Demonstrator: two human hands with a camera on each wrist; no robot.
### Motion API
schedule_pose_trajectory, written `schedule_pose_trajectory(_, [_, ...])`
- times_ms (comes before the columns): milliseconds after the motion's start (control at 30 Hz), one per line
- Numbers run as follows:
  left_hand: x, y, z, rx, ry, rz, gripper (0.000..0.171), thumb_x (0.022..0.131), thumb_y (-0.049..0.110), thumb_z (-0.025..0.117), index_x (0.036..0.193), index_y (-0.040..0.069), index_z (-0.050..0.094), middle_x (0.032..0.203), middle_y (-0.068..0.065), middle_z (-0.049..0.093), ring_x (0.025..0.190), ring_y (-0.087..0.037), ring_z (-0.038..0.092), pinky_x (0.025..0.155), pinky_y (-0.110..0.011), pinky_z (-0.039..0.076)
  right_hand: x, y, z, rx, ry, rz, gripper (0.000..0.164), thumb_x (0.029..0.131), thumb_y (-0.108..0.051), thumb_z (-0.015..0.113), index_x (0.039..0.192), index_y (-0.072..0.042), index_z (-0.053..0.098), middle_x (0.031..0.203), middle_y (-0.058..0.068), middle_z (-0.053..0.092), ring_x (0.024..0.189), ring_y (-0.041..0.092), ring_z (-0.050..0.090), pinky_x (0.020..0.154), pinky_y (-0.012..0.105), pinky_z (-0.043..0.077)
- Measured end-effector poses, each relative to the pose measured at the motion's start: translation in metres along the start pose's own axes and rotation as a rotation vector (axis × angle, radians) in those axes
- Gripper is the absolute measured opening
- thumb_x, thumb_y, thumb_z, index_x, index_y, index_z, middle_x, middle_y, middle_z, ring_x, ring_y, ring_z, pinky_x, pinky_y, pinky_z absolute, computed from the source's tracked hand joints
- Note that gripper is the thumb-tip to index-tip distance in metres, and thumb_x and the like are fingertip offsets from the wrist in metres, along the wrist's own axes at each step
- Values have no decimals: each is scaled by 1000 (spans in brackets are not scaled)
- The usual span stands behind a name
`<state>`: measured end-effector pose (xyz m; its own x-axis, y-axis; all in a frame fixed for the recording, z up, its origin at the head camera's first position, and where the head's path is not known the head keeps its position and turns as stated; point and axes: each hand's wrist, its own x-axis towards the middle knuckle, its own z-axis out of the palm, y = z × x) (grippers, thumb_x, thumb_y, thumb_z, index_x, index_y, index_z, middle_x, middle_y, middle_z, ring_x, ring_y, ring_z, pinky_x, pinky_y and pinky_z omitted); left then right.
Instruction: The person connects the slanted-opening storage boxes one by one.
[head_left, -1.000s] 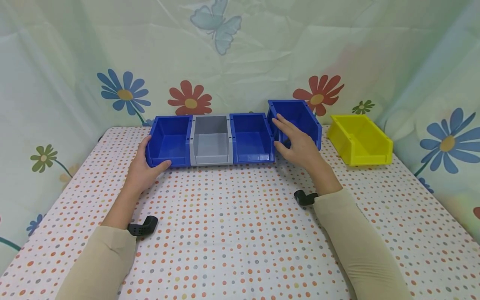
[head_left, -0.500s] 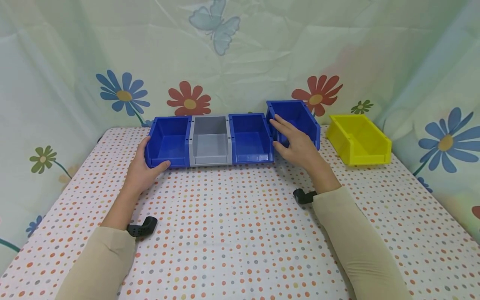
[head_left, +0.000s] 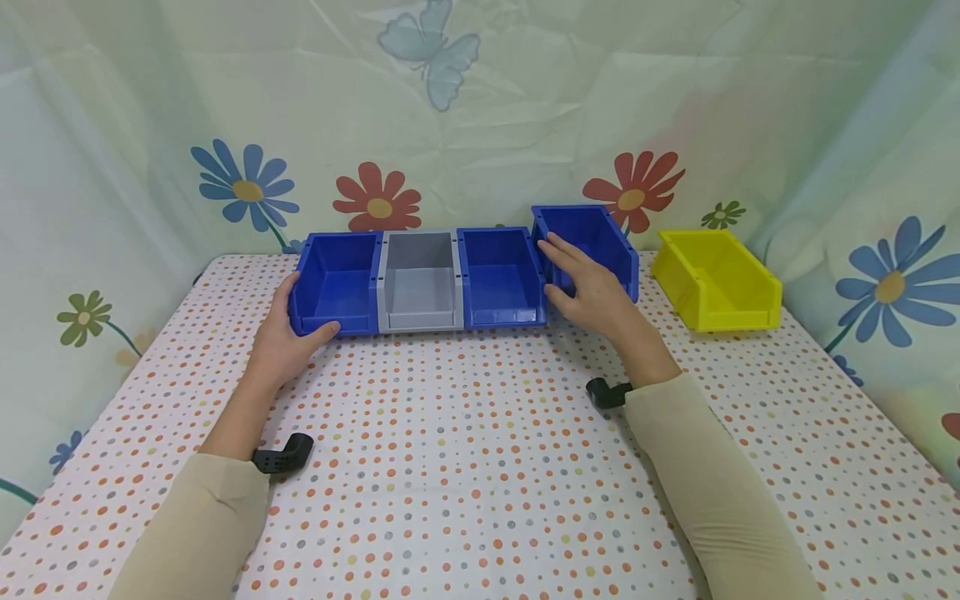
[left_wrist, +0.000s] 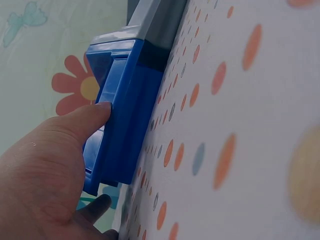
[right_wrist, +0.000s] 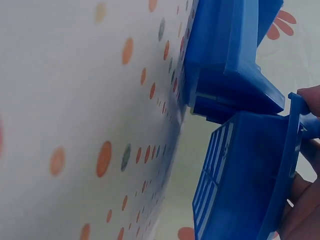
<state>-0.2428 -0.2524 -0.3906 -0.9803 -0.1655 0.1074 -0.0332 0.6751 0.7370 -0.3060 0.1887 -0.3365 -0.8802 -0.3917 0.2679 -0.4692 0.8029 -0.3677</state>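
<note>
My left hand (head_left: 285, 337) holds the left end of a row of bins, its thumb on the front lip of a blue bin (head_left: 337, 292) and its fingers along the outer side. A grey bin (head_left: 422, 292) and another blue bin (head_left: 500, 287) continue the row side by side. My right hand (head_left: 596, 296) grips a further blue bin (head_left: 588, 233) by its near left edge. In the right wrist view this held bin (right_wrist: 245, 175) is raised off the table, its ribbed underside showing, close against the row's right end. Some right fingers are partly hidden there.
To the right, a yellow bin (head_left: 727, 287) stands apart from the row. The table has a dotted cloth (head_left: 450, 467). Behind the bins hangs a flowered curtain (head_left: 510, 125), which also runs along both sides.
My right hand's blue bin has come down slightly beside the row. Both hands keep nearly the same places, and the row looks unmoved apart from a small shift of the whole view.
</note>
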Motion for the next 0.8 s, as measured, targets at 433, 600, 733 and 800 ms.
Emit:
schedule_pose_trajectory(433, [0, 0, -1, 7, -7, -8, 103, 96, 39, 72, 168, 30, -2, 173, -20, 11, 155, -52, 18, 120, -75, 22, -6, -2, -1, 12, -53, 15, 69, 105, -23, 56, 166, -20, 24, 175, 3, 16, 156, 43, 26, 121, 67, 30])
schedule_pose_trajectory(600, [1, -1, 0, 0, -8, -2, 103, 96, 40, 72, 168, 31, -1, 173, -20, 11, 155, -52, 19, 120, -75, 22, -8, -4, 0, 15, -65, 34, 71, 105, -23, 58, 167, -21, 23, 175, 2, 14, 157, 41, 25, 122, 67, 29])
schedule_pose_trajectory(733, [0, 0, 0, -1, -9, -3, 103, 96, 41, 72, 168, 31, -1, 173, -20, 11, 155, -53, 19, 119, -75, 22, -11, -4, 0, 19, -74, 34, 71, 105, -23, 57, 167, -20, 22, 175, 2, 13, 156, 43, 27, 120, 67, 31])
schedule_pose_trajectory(800, [0, 0, 0, -1, -13, -2, 103, 96, 40, 71, 168, 30, -2, 173, -21, 11, 155, -53, 19, 119, -75, 22, -13, -4, 0, 19, -82, 31, 71, 106, -23, 56, 167, -19, 21, 175, 3, 12, 156, 43, 27, 119, 67, 32])
